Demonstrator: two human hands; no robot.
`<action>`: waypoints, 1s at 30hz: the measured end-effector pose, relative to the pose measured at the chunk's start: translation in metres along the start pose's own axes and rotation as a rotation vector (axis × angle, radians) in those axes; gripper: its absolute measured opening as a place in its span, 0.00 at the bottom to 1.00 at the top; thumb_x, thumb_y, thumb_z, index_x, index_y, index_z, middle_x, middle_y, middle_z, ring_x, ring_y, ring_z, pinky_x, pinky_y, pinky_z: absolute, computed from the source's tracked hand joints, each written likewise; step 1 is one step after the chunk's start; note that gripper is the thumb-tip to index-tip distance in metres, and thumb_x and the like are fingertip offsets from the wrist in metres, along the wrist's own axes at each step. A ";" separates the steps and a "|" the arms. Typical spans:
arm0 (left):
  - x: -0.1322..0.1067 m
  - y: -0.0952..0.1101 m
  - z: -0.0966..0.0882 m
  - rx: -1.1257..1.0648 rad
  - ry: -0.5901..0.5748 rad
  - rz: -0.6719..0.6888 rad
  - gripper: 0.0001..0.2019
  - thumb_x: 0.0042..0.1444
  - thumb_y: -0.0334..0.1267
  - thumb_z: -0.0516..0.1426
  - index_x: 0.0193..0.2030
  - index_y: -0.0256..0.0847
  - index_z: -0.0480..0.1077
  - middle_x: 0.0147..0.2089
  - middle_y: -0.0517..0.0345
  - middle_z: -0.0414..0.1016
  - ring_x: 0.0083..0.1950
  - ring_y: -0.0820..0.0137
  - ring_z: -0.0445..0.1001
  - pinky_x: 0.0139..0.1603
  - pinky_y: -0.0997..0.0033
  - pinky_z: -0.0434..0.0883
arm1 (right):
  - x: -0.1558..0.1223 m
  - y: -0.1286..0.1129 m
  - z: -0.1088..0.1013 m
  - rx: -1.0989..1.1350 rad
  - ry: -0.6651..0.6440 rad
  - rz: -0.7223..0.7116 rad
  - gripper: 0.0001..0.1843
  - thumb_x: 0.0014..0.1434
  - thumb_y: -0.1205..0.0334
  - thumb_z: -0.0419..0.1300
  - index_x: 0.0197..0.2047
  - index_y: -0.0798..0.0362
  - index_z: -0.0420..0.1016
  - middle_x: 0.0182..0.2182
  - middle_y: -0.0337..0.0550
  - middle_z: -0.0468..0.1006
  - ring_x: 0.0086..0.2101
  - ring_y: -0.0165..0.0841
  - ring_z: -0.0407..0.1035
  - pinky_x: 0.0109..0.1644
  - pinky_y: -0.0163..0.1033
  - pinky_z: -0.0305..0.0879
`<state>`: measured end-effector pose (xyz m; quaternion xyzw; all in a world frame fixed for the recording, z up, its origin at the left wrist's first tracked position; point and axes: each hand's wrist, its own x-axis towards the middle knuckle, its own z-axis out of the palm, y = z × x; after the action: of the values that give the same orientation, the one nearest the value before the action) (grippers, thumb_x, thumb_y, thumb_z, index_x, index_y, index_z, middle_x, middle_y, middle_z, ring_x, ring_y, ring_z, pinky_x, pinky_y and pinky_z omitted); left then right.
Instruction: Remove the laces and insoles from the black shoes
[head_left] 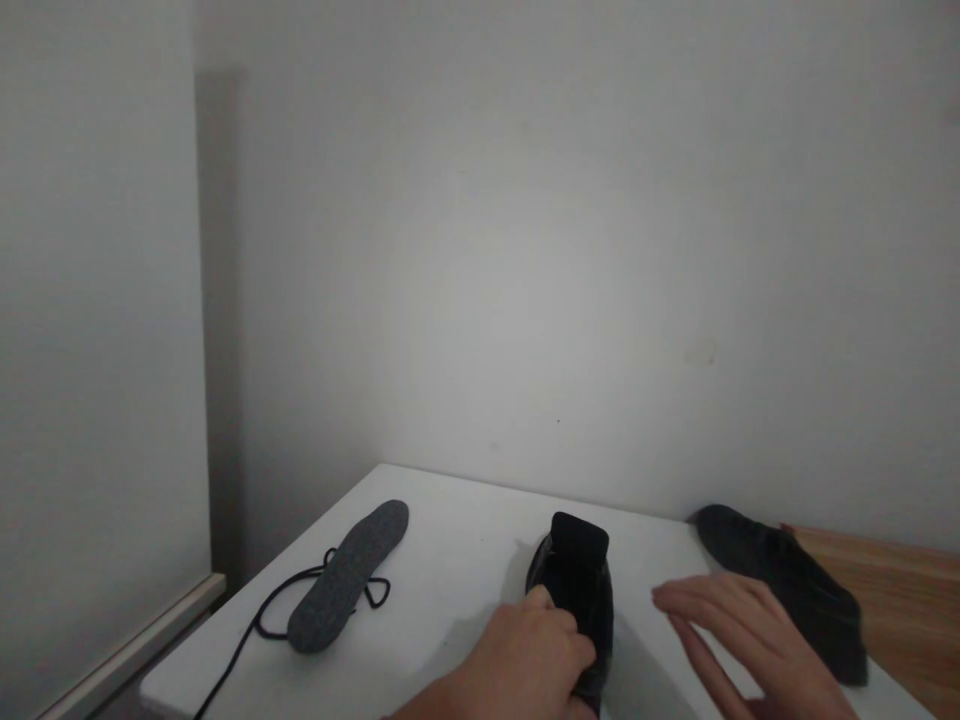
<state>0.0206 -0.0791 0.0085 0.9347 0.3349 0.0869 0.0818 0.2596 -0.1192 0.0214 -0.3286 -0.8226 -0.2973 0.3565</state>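
A black shoe (579, 540) stands on the white table, its opening facing up and its tongue raised at the far end. My left hand (525, 650) is closed on the shoe's near part, with the fingers reaching over into the opening. Apart from the shoe, to its right, my right hand (757, 640) hovers with its fingers stretched out and nothing in them. On the left of the table lies a grey insole (349, 575). Under and beside it runs a black shoelace (262, 610), which trails past the near edge.
A second dark shoe (787, 585) lies at the right, beyond my right hand, beside a wooden board (892, 590). The white table (457, 520) meets a pale wall (525, 300) at its back edge. A white panel (97, 330) stands at the left.
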 end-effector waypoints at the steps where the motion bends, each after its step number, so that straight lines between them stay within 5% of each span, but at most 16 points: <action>1: -0.008 0.001 -0.012 -0.033 0.034 -0.017 0.09 0.49 0.40 0.66 0.35 0.39 0.75 0.41 0.50 0.78 0.48 0.55 0.71 0.38 0.63 0.68 | -0.018 0.020 0.002 -0.125 -0.005 0.067 0.12 0.62 0.56 0.56 0.46 0.49 0.74 0.39 0.45 0.81 0.39 0.38 0.75 0.44 0.41 0.67; 5: -0.046 -0.013 -0.054 -0.100 0.174 -0.108 0.05 0.48 0.28 0.62 0.29 0.41 0.71 0.40 0.55 0.76 0.49 0.60 0.70 0.42 0.65 0.68 | -0.099 0.087 0.017 -0.482 -0.071 0.261 0.25 0.62 0.42 0.48 0.45 0.49 0.77 0.44 0.51 0.80 0.43 0.49 0.74 0.45 0.54 0.65; 10: -0.083 -0.092 -0.080 -0.052 0.393 -0.151 0.04 0.56 0.32 0.55 0.34 0.41 0.72 0.47 0.52 0.75 0.54 0.60 0.68 0.56 0.62 0.64 | -0.161 0.126 0.027 -0.570 -0.166 0.393 0.29 0.60 0.39 0.47 0.47 0.52 0.77 0.43 0.55 0.81 0.43 0.52 0.73 0.45 0.56 0.65; 15: -0.108 -0.185 -0.103 0.075 0.441 -0.266 0.09 0.52 0.43 0.58 0.32 0.41 0.73 0.44 0.49 0.77 0.53 0.53 0.70 0.56 0.58 0.66 | -0.157 0.142 0.022 -0.595 -0.209 0.576 0.23 0.62 0.47 0.49 0.51 0.51 0.74 0.46 0.58 0.78 0.45 0.53 0.71 0.43 0.57 0.62; 20: -0.125 -0.242 -0.098 0.112 0.396 -0.394 0.13 0.51 0.47 0.56 0.33 0.40 0.74 0.40 0.48 0.78 0.46 0.53 0.73 0.50 0.59 0.68 | -0.151 0.166 0.016 -0.760 -0.177 0.710 0.25 0.62 0.56 0.49 0.58 0.61 0.68 0.49 0.67 0.73 0.42 0.56 0.71 0.39 0.55 0.61; 26: -0.130 -0.273 -0.077 0.031 0.368 -0.433 0.13 0.49 0.47 0.57 0.33 0.39 0.75 0.40 0.48 0.78 0.46 0.51 0.73 0.48 0.59 0.69 | -0.164 0.205 0.005 -0.444 -0.375 0.724 0.14 0.59 0.60 0.54 0.38 0.55 0.79 0.35 0.56 0.81 0.37 0.49 0.76 0.44 0.51 0.66; 30: -0.126 -0.268 -0.071 0.060 0.335 -0.483 0.12 0.47 0.45 0.58 0.32 0.38 0.75 0.39 0.48 0.78 0.45 0.52 0.74 0.47 0.59 0.68 | -0.145 0.192 0.001 -0.310 -0.337 0.738 0.12 0.58 0.54 0.57 0.35 0.49 0.80 0.28 0.48 0.82 0.29 0.45 0.77 0.32 0.44 0.67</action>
<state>-0.2551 0.0511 0.0074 0.8026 0.5588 0.2080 0.0158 0.4810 -0.0496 -0.0436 -0.6943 -0.6422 -0.2121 0.2460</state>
